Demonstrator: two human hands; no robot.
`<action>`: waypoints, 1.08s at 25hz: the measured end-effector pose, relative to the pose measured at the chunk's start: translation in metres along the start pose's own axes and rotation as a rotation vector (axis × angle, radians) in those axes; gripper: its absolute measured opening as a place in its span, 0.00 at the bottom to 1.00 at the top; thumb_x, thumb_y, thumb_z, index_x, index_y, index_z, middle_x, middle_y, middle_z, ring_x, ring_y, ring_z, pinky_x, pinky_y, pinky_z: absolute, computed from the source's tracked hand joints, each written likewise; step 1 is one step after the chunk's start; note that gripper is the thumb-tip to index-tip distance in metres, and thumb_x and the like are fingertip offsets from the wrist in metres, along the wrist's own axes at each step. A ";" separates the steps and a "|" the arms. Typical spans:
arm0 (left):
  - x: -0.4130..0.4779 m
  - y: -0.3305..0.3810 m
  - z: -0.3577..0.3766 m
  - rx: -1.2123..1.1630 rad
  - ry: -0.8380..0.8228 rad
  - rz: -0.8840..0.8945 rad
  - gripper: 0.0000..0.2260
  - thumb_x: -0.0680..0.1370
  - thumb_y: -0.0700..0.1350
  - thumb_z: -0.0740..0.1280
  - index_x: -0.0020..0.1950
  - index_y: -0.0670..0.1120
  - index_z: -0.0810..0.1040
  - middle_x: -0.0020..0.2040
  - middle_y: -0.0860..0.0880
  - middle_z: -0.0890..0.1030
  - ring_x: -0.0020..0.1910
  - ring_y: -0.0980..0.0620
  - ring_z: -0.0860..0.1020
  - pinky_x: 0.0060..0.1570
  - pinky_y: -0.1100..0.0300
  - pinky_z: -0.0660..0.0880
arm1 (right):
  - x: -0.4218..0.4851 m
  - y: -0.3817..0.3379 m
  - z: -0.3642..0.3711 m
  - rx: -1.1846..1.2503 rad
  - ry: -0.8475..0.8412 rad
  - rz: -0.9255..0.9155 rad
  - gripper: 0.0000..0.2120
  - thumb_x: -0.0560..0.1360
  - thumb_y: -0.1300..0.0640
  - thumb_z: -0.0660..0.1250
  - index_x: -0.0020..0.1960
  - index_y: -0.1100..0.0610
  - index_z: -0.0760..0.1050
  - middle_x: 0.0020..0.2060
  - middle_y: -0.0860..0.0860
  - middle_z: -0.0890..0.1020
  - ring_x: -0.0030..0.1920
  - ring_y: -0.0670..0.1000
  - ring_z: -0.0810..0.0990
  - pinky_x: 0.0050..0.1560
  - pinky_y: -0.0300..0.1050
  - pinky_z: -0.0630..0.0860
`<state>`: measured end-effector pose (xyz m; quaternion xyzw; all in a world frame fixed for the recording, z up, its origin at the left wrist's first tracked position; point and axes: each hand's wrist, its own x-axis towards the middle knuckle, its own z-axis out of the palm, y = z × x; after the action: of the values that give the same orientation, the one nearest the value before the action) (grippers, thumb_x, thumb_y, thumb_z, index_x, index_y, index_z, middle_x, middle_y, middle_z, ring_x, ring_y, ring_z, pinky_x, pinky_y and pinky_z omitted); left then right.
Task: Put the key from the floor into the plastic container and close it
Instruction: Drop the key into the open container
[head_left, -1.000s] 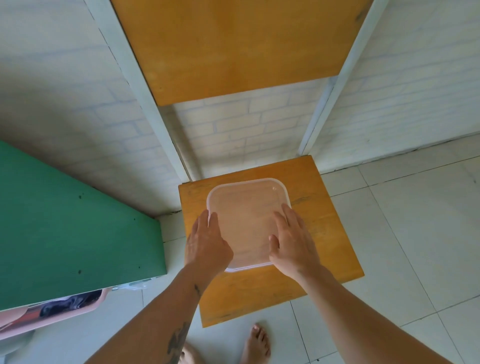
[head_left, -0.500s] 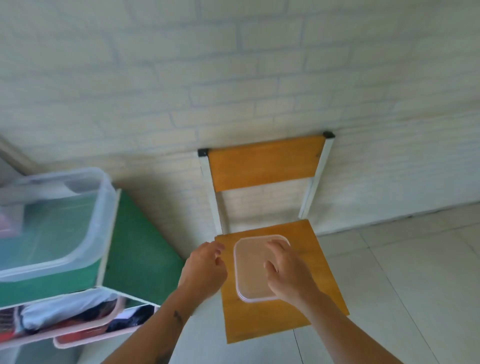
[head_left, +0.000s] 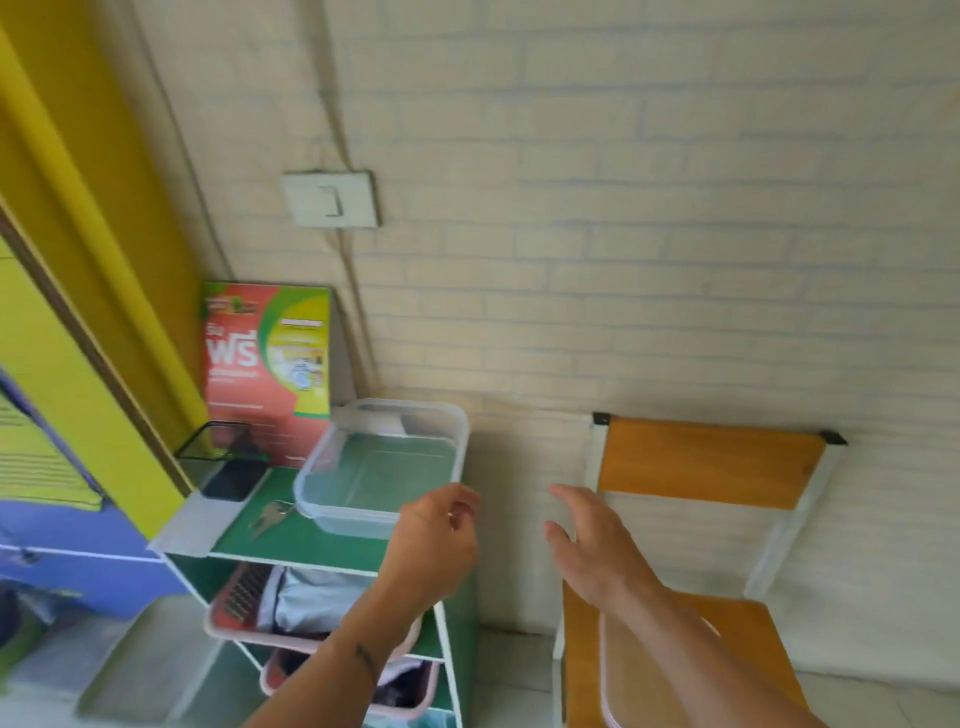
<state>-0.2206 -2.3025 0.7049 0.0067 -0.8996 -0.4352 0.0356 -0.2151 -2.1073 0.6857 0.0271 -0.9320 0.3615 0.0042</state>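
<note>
A clear plastic container (head_left: 384, 467) stands without a lid on the green top of a shelf unit (head_left: 311, 540). A silver key (head_left: 270, 514) lies on that top, touching the container's near left corner. The clear lid (head_left: 621, 675) rests on the wooden chair seat (head_left: 753, 639), partly hidden by my right forearm. My left hand (head_left: 436, 540) hovers at the container's near right corner, fingers loosely curled, holding nothing. My right hand (head_left: 587, 540) is open in the air between the shelf and the chair.
A red and green box (head_left: 265, 364) leans against the wall behind the container. A black phone (head_left: 234, 478) and a wire holder (head_left: 218, 441) sit at the shelf's left. Pink baskets (head_left: 249, 608) with clothes fill the lower shelves. The chair back (head_left: 706, 462) is against the brick wall.
The view has swung up and left from the chair to the shelf. Both hands have left the lid on the seat and risen toward the container.
</note>
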 end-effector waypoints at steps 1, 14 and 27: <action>0.003 -0.005 -0.014 -0.025 0.006 -0.006 0.14 0.74 0.38 0.61 0.49 0.52 0.83 0.43 0.52 0.85 0.39 0.50 0.83 0.45 0.57 0.80 | 0.005 -0.014 0.006 -0.002 -0.001 -0.011 0.25 0.80 0.52 0.60 0.76 0.55 0.62 0.74 0.51 0.66 0.74 0.50 0.64 0.70 0.40 0.58; 0.077 -0.125 -0.162 -0.179 0.106 0.000 0.16 0.75 0.34 0.59 0.48 0.50 0.83 0.42 0.53 0.85 0.40 0.51 0.82 0.41 0.58 0.79 | 0.068 -0.139 0.100 -0.009 0.103 0.138 0.27 0.81 0.52 0.59 0.78 0.53 0.57 0.76 0.51 0.63 0.74 0.52 0.63 0.72 0.49 0.60; 0.107 -0.235 -0.136 0.358 -0.129 -0.133 0.24 0.74 0.39 0.65 0.70 0.51 0.73 0.63 0.47 0.73 0.62 0.43 0.68 0.66 0.47 0.69 | 0.100 -0.117 0.127 -0.158 0.121 0.303 0.23 0.81 0.55 0.57 0.75 0.55 0.57 0.71 0.53 0.66 0.66 0.54 0.71 0.64 0.51 0.72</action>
<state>-0.3222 -2.5590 0.6113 0.0443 -0.9606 -0.2694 -0.0528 -0.3069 -2.2837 0.6730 -0.1361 -0.9489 0.2845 0.0080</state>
